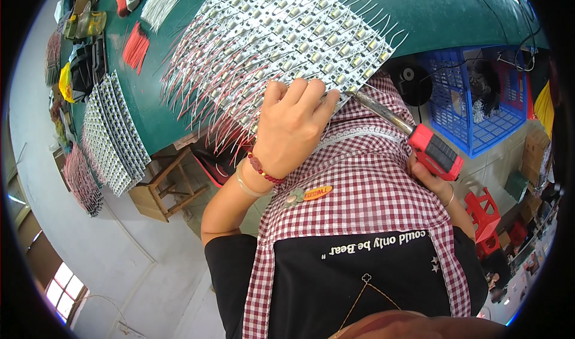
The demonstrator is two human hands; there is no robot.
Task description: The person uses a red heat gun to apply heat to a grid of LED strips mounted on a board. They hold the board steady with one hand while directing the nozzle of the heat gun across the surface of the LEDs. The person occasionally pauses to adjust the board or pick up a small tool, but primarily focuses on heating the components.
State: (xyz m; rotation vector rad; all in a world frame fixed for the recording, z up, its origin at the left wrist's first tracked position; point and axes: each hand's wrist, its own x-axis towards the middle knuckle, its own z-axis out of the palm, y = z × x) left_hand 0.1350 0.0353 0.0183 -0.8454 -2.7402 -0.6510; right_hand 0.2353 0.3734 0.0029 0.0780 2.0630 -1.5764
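Left hand [291, 123] flat on circuit strips [281, 39], right hand [432, 177] gripping soldering iron [413, 136].

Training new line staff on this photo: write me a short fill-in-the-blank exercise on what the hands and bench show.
1. The left hand presses on a panel of LED strips lying on a ____ bench top.
2. The right hand grips a soldering iron with a ____ handle.
3. The plastic crate to the right is ____.

Missing words: green; red; blue
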